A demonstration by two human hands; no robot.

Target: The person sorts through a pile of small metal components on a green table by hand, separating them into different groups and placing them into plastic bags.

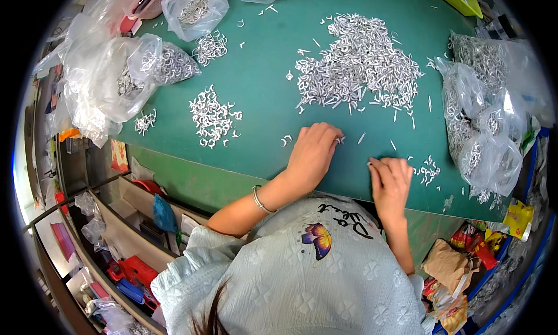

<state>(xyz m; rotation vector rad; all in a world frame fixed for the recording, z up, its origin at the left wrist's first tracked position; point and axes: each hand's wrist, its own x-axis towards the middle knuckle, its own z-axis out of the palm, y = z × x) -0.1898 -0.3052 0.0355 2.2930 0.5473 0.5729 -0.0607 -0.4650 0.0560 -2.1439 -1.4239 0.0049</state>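
Note:
My left hand is over the table's near part, its fingers curled, pinching a small curved silver-white piece at the fingertips. To its right my right hand rests low at the table edge, thumb and forefinger pressed together on something tiny that I cannot make out. Beyond both hands spreads a large heap of small silver-white crescent and stick-shaped pieces. Beside the right hand lies a small cluster of similar pieces. One loose curved piece sits left of my left hand.
The green tabletop carries a sorted pile of crescents on the left and a smaller pile behind it. Filled clear plastic bags stand at left; more bags stand at right. A yellow-green bin is at the far right corner.

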